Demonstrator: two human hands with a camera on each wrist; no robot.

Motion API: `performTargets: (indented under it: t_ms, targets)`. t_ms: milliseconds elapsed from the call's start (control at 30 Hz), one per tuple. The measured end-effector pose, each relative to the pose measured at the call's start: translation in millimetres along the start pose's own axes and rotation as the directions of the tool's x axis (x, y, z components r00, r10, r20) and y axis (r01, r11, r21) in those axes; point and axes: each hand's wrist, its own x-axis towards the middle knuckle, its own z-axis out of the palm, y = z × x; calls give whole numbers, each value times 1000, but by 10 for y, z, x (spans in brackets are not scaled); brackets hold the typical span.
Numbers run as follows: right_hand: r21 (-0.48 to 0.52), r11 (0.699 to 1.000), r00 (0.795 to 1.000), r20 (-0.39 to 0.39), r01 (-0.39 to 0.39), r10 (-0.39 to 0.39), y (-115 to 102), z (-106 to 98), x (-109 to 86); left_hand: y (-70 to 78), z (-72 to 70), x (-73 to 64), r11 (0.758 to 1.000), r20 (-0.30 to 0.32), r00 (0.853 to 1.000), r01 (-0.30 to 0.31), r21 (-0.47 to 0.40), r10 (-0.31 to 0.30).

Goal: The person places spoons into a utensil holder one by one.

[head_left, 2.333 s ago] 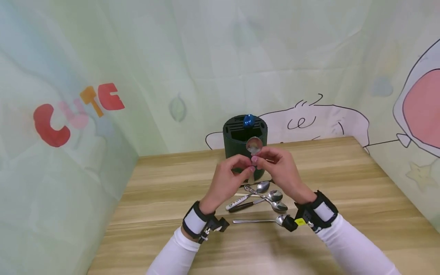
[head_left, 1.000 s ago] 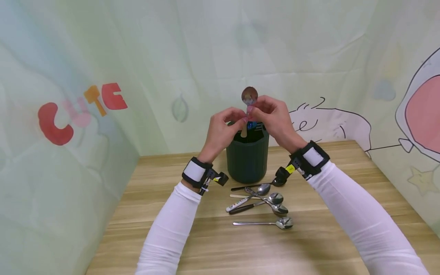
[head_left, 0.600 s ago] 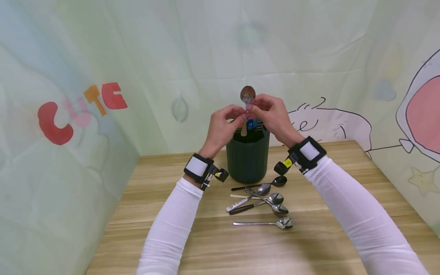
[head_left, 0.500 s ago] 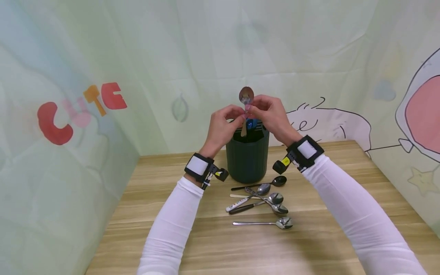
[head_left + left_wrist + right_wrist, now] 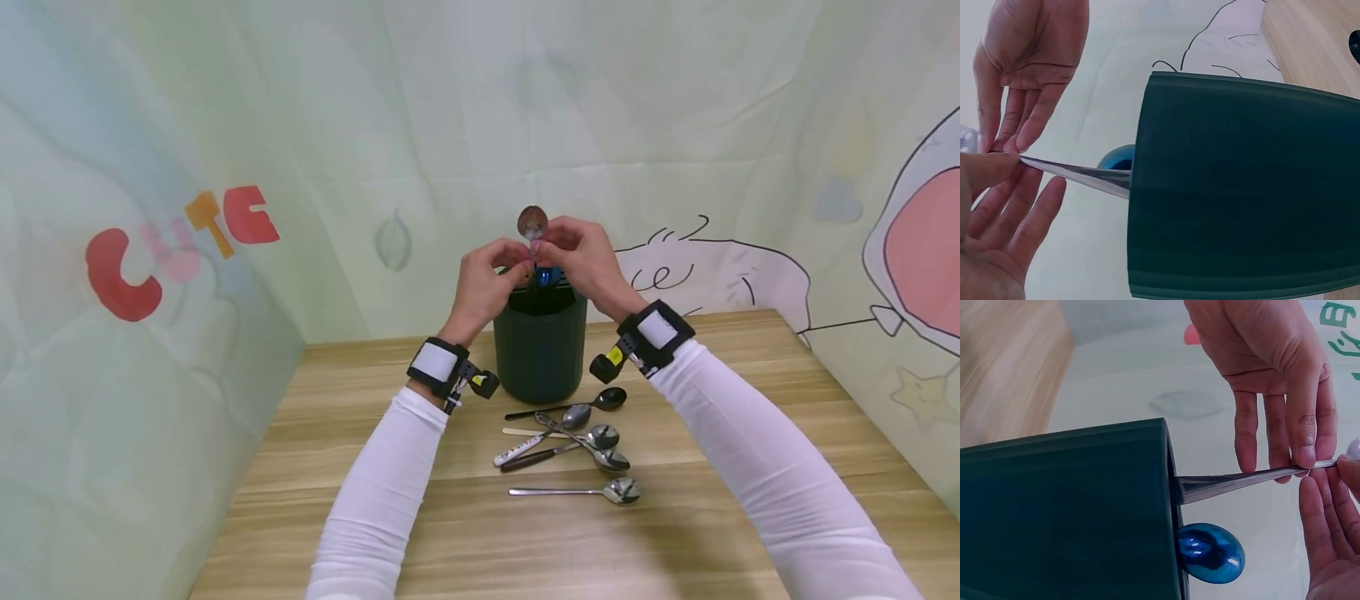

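Observation:
A metal spoon (image 5: pixel 532 222) is upright over the dark green utensil holder (image 5: pixel 540 354), bowl up. Its handle (image 5: pixel 1222 483) flares toward the end, which dips inside the holder's rim in both wrist views. My left hand (image 5: pixel 483 287) pinches the handle partway along, between thumb and fingers. Just above, closer to the bowl, my right hand (image 5: pixel 588 258) pinches the same spoon. Beside the handle, a shiny blue spoon head (image 5: pixel 1211 553) sticks out of the holder.
In front of the holder lie a black spoon (image 5: pixel 611 398), several overlapping spoons with silver bowls (image 5: pixel 603 436), and one silver spoon (image 5: pixel 621 491) apart, nearest me. The wooden table (image 5: pixel 360 492) meets a printed cloth backdrop (image 5: pixel 420 108) behind and at both sides.
Both hands rose from in front of the holder to above its opening with the spoon. Since half a second ago the spoon has come down slightly, its handle end passing into the holder.

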Motion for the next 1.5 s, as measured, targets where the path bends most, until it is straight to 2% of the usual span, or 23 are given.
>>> performTargets:
  t_ms: [100,200,333,433,533,733,867,1067,1200,1333,1500]
  targets:
    - [-15,1000,1000,2,-16,16,-3,5,5,-23,5,5,1000,3,1000,14,10,-14]
    - [-42,998,999,9,-37,38,-93,27,-48,-63,12,-2,999,15,999,36,13,-36]
    - [-39,998,999,20,-45,46,-10,40,-48,-119,18,-28,999,28,998,50,9,-50]
    - [-29,999,999,15,-33,34,150,39,4,-140,21,-39,998,29,998,61,2,-61]
    - [-51,998,1000,10,-26,27,175,48,2,-155,28,-41,997,27,997,72,14,-72]
    - [-157,987,1000,11,-25,27,237,50,-3,-206,24,-52,992,27,997,73,107,-76]
    - [-225,974,1000,27,5,1,270,27,-12,-228,-11,-59,990,48,996,70,122,-77]
    - [-263,964,998,51,40,-27,276,-26,-36,-209,-56,-66,987,76,995,51,155,-64]
    - [-284,956,996,60,76,-61,256,-50,-99,-148,-71,-116,981,95,995,13,193,-32]
    - [-315,940,991,49,131,-122,211,-69,-231,-62,-95,-207,965,135,990,-75,250,42]
    - [-359,917,985,40,172,-168,134,-98,-454,85,-155,-393,925,222,964,-213,314,146]
